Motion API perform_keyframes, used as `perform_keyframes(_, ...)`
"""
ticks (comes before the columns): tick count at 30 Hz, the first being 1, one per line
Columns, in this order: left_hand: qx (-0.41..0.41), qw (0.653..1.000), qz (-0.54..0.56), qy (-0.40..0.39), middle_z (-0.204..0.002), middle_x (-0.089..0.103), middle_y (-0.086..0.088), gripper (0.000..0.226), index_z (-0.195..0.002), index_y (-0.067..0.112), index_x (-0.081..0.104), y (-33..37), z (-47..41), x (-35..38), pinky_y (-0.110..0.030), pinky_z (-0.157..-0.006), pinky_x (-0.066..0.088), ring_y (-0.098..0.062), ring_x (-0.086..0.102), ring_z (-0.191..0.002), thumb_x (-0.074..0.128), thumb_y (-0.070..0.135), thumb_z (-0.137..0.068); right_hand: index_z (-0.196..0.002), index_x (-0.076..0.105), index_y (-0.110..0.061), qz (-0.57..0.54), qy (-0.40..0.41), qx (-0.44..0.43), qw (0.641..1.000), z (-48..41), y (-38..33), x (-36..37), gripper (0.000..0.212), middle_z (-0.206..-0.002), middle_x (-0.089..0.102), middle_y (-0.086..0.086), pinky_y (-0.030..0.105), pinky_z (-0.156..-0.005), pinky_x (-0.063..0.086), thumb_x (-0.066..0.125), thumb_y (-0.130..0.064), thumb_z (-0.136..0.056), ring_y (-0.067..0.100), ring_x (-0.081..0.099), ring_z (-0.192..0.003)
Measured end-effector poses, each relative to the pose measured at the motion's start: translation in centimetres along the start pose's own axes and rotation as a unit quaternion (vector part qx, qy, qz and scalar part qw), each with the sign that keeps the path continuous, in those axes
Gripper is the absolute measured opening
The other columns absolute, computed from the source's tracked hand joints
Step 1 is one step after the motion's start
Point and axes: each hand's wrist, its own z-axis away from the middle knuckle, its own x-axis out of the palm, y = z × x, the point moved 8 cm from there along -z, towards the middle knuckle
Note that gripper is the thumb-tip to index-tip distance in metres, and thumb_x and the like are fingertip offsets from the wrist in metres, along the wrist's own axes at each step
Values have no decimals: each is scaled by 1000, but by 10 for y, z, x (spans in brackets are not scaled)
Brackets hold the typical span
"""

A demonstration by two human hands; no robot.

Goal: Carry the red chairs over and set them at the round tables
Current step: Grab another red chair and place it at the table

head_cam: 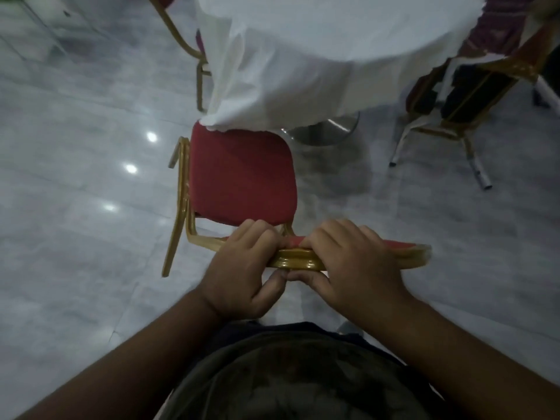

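Observation:
A red chair [242,174] with a gold frame stands on the floor right in front of me, its seat pointing at the round table [333,31]. The table's white cloth hangs down and touches the far edge of the seat. My left hand [242,268] and my right hand [348,262] are both shut on the top rail of the chair's backrest, close together, thumbs under the gold rail and fingers over it.
Another gold-framed chair [194,56] stands at the table's left side, and a third [472,95] stands at its right with its legs splayed toward me. The table's metal foot [327,128] sits beyond the seat. Glossy grey tiles surround everything.

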Motion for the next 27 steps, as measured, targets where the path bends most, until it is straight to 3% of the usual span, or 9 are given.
perform_keyframes(3, -19, 1000, 5, 2, -84, 51, -6, 26, -88, 4, 58, -24, 28, -38, -39, -64, 38, -20, 44, -75, 54, 28, -79, -94, 59, -24, 0, -27, -10, 1000, -20, -48, 12, 47, -86, 53, -8, 33, -64, 42, 47, -69, -89, 13, 48, -76)
perform_keyframes(5, -53, 998, 23, -3, -83, 46, -1, 17, -84, 14, 50, -35, 45, -62, -37, -63, 37, -19, 41, -75, 54, 29, -78, -97, 58, -29, -5, -49, -20, 999, -32, -75, 19, 40, -88, 53, -11, 32, -65, 42, 48, -67, -89, 11, 50, -78)
perform_keyframes(8, -111, 993, -20, -24, -84, 40, 10, 25, -88, 33, 35, -40, 63, -89, -26, -62, 34, -12, 39, -76, 58, 38, -81, -110, 59, -37, 1, -83, -35, 996, -42, -99, 26, 35, -96, 58, -16, 33, -69, 45, 49, -61, -87, 8, 55, -85)
perform_keyframes(13, -86, 983, -156, -39, -95, 58, 6, 27, -102, 25, 58, -25, 76, -99, -27, -70, 32, -10, 46, -84, 61, 46, -85, -116, 57, -42, -34, -82, -22, 996, -36, -100, 27, 35, -103, 60, -23, 30, -73, 45, 56, -57, -84, 4, 55, -91)
perform_keyframes(18, -115, 971, -212, 9, -87, 61, 5, 42, -92, 25, 62, -35, 85, -108, -34, -66, 40, -15, 50, -77, 55, 66, -86, -122, 54, -40, -91, -113, -37, 989, -29, -93, 44, 35, -111, 54, -23, 28, -82, 42, 52, -56, -91, 0, 49, -99)
perform_keyframes(21, -133, 960, -244, 38, -78, 59, 5, 60, -84, 23, 61, -53, 100, -123, -31, -63, 41, -15, 51, -70, 51, 83, -81, -116, 54, -37, -118, -115, -40, 985, -30, -95, 58, 42, -108, 51, -22, 25, -82, 41, 40, -68, -93, 0, 46, -99)
perform_keyframes(27, -126, 954, -255, 98, -67, 56, 4, 68, -69, 20, 57, -84, 117, -152, -23, -57, 29, -13, 48, -60, 61, 88, -72, -90, 44, -29, -113, -76, -47, 990, -60, -115, 76, 47, -86, 39, -13, 20, -65, 28, 38, -76, -88, 6, 35, -79)
